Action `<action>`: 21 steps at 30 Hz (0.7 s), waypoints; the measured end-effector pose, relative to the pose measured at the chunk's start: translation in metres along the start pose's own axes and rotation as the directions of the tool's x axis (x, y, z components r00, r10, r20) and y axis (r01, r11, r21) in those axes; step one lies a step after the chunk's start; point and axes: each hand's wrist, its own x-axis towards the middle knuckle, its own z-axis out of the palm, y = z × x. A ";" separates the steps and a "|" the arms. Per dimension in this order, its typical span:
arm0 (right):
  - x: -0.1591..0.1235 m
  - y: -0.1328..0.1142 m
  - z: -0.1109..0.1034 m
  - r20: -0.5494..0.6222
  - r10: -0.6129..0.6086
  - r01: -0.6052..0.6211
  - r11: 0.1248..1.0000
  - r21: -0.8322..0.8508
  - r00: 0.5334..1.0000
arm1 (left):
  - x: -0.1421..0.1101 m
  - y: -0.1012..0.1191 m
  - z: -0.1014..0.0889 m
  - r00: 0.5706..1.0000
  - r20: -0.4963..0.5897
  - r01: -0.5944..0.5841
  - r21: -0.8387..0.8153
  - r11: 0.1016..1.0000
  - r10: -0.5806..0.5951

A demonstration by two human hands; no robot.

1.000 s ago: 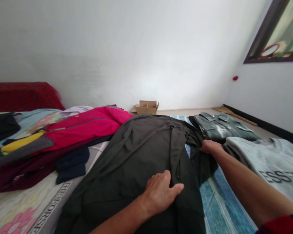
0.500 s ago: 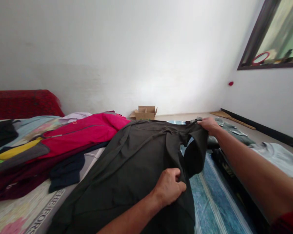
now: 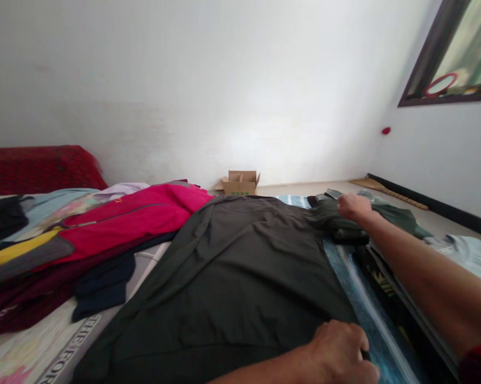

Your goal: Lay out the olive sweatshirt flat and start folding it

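A dark grey-green long-sleeved top (image 3: pixel 232 277) lies spread in front of me, its body mostly smooth with a few shallow creases. My left hand (image 3: pixel 340 349) is closed on the top's lower right edge, near the bottom of the view. Farther out, my right hand (image 3: pixel 354 207) is closed at the sleeve stretched to the right; its fingertips are partly hidden. Beneath that sleeve shows a blue striped sheet (image 3: pixel 344 266).
At the left lie a red jacket (image 3: pixel 144 216), a navy garment (image 3: pixel 104 285) and other clothes. Folded dark clothes (image 3: pixel 384 288) and a pale grey shirt (image 3: pixel 468 256) are at the right. An open cardboard box (image 3: pixel 241 184) stands by the wall.
My left hand has moved right and toward me, pulling the top's right side out flat. The raised, bunched sleeve is now lower and extended right, with my right hand slightly farther right.
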 end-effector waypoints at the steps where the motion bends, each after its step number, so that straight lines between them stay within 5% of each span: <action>1: -0.007 -0.011 0.010 0.040 -0.026 0.026 1.000 0.014 0.999 | -0.009 -0.001 -0.001 0.999 0.016 -0.038 -0.007 0.999 0.038; 5: -0.052 -0.057 0.038 0.152 -0.168 0.156 0.984 0.089 0.974 | -0.068 -0.003 -0.024 0.989 0.063 -0.133 -0.031 0.991 0.134; 8: -0.104 -0.082 0.049 0.176 -0.295 0.269 0.950 0.156 0.939 | -0.124 -0.010 -0.052 0.990 -0.086 -0.100 0.167 0.981 0.116; 11: -0.169 -0.094 0.056 0.161 -0.428 0.387 0.892 0.234 0.890 | -0.180 -0.031 -0.081 0.942 -0.334 0.134 0.317 0.939 -0.021; 15: -0.254 -0.087 0.065 -0.082 -0.646 0.615 0.671 0.414 0.759 | -0.245 -0.071 -0.111 0.728 -0.661 0.531 0.379 0.758 -0.180; 18: -0.299 -0.081 0.072 -0.231 -0.664 0.690 0.596 0.412 0.711 | -0.278 -0.089 -0.122 0.557 -0.755 0.767 0.307 0.563 -0.347; 21: -0.324 -0.084 0.078 -0.332 -0.703 0.775 0.530 0.345 0.629 | -0.293 -0.094 -0.125 0.428 -0.783 0.873 0.228 0.432 -0.451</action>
